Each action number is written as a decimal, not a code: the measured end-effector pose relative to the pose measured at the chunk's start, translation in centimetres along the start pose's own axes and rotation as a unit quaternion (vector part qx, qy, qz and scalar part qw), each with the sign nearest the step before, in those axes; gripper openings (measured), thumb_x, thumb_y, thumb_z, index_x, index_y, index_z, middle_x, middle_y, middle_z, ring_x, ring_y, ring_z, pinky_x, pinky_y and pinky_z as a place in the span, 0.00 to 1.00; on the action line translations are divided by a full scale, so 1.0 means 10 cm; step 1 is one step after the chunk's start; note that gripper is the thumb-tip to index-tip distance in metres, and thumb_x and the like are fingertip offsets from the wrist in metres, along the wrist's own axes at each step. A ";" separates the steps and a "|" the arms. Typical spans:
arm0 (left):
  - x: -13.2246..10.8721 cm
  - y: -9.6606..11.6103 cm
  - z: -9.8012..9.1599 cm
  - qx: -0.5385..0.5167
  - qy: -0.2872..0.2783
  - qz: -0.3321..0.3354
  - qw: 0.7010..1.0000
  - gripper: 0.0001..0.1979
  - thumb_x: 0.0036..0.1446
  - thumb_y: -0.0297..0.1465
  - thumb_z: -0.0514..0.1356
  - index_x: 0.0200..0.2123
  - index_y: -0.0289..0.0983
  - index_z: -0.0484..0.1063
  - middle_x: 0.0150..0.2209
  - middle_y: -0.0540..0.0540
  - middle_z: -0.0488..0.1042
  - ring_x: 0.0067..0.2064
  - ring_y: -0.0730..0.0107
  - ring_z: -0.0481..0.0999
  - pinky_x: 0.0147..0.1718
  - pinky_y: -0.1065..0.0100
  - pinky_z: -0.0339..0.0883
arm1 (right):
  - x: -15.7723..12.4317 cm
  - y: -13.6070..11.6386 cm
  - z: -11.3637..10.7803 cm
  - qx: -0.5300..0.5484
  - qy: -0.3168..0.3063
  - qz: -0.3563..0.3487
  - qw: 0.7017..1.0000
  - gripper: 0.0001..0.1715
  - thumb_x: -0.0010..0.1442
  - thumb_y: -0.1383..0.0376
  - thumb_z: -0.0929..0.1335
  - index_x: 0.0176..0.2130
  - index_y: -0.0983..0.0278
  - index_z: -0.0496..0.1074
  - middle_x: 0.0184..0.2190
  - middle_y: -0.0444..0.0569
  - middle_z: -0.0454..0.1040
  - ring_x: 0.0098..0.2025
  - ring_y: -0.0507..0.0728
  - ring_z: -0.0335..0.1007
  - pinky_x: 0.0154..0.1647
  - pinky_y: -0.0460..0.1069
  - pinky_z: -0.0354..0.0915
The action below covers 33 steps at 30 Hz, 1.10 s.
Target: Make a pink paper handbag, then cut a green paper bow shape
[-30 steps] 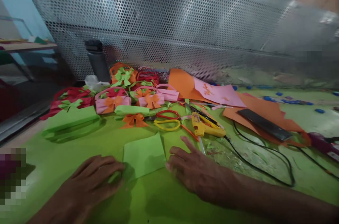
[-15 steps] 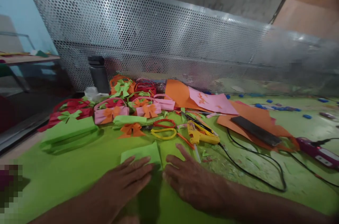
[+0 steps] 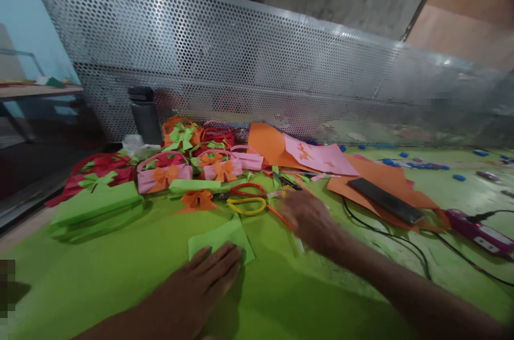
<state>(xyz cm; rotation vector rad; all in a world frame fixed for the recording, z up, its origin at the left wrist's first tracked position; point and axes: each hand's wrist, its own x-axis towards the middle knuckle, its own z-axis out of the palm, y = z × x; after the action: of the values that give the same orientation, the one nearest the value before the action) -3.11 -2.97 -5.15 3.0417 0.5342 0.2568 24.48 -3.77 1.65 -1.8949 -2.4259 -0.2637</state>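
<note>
Lying in the lower centre of the frame, a green sheet (image 3: pixel 223 233) is resting under the left hand (image 3: pixel 201 282), whose fingers are stretching flat across it, close together. Near the frame's centre, the right hand (image 3: pixel 313 222) is covering most of a yellow glue gun (image 3: pixel 287 190); I cannot tell whether its blurred fingers are gripping it. Leftward, red and yellow scissor handles (image 3: pixel 247 209) are sitting beside an orange bow (image 3: pixel 198 201). Farther right, a dark slab (image 3: pixel 385 199) is lying on orange sheets (image 3: pixel 420 195).

Left hand (image 3: pixel 214 273) flat, right hand (image 3: pixel 307 217) blurred, farther forward, arm (image 3: pixel 385 271) outstretched
</note>
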 end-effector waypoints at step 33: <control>-0.04 -0.17 -0.19 -0.101 0.173 -0.106 0.974 0.14 0.56 0.30 0.56 0.46 0.39 0.70 0.47 0.42 0.73 0.51 0.61 0.69 0.49 0.58 0.65 | -0.12 0.21 -0.04 0.187 0.001 0.007 0.982 0.21 0.53 0.58 0.68 0.46 0.60 0.72 0.41 0.51 0.76 0.39 0.61 0.73 0.35 0.51 0.65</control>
<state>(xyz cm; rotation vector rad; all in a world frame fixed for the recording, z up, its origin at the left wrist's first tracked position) -4.40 -1.46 -3.41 2.7241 0.7907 0.7868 26.75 -4.49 2.10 -1.7389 -2.2592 0.1798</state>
